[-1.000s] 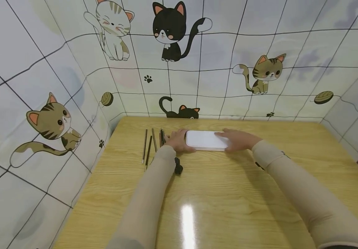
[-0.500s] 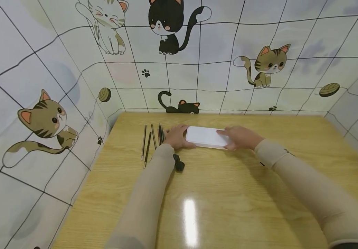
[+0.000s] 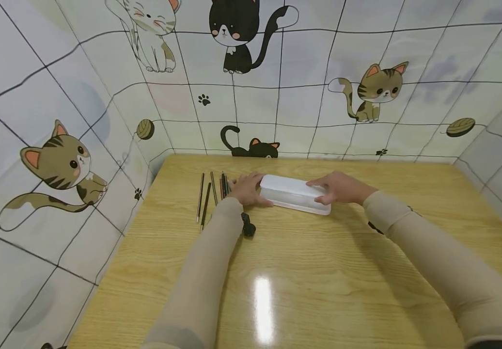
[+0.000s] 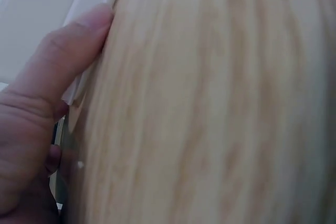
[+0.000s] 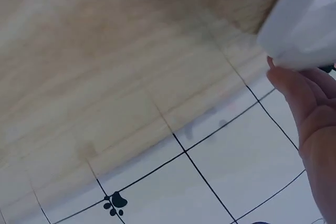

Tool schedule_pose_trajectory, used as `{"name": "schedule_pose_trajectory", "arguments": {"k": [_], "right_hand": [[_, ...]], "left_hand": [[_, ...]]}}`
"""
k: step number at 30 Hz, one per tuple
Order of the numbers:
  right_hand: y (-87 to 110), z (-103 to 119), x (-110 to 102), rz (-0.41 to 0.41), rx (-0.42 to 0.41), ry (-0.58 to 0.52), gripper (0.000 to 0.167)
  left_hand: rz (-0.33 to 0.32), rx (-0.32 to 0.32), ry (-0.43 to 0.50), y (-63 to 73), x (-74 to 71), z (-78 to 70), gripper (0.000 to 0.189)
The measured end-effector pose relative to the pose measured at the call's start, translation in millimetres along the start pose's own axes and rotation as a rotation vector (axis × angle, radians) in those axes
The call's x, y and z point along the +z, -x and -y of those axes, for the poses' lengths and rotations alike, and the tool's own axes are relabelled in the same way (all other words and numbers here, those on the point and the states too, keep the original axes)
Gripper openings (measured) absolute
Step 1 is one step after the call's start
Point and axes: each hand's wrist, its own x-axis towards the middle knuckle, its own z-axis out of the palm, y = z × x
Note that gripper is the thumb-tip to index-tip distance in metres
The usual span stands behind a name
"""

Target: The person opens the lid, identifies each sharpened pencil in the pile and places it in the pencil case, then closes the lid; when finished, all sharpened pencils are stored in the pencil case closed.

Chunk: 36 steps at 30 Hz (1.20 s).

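A long white lidded box (image 3: 292,196) lies at the back of the wooden table, slightly turned, with its lid (image 3: 283,182) tilted up along the front. My left hand (image 3: 247,190) grips the box's left end. In the left wrist view, the left thumb (image 4: 68,48) presses along the white edge. At the other end, my right hand (image 3: 342,188) holds the lid between thumb and fingers. The right wrist view shows its fingertips (image 5: 283,77) at a corner of the white plastic. What lies inside the box is hidden.
Several dark pencils (image 3: 205,206) lie left of the box, some partly behind the left hand. Black devices show at both wrists, the left one (image 3: 248,225) more plainly. A cat-print cloth (image 3: 303,106) forms walls behind and beside the wooden table (image 3: 321,271).
My right hand has raised the lid's front, so a front face and lower rim now show. The box has turned a little, its right end coming nearer. My left hand keeps its grip.
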Motion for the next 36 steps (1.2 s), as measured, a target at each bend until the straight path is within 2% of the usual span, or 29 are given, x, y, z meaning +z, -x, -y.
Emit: {"name": "schedule_pose_trajectory", "arguments": {"k": [3, 10, 18, 25, 36], "right_hand": [[0.4, 0.4, -3.3, 0.023, 0.007, -0.036, 0.060], [3.7, -3.9, 1.3, 0.039, 0.050, -0.077, 0.062], [8.3, -5.1, 4.2, -0.022, 0.033, -0.106, 0.059], [18.3, -9.1, 7.9, -0.037, 0.086, -0.154, 0.058], [31.7, -13.1, 7.5, -0.090, 0.167, -0.196, 0.057]], "left_hand": [[-0.005, 0.007, 0.000, 2.6, -2.0, -2.7, 0.112], [0.031, 0.014, -0.006, 3.8, -1.7, -1.8, 0.112], [0.019, 0.016, 0.003, 3.4, -1.3, -0.3, 0.114], [0.024, 0.009, -0.001, -5.9, 11.3, 4.1, 0.117], [0.035, -0.001, -0.025, -5.2, 8.3, 6.7, 0.120]]}}
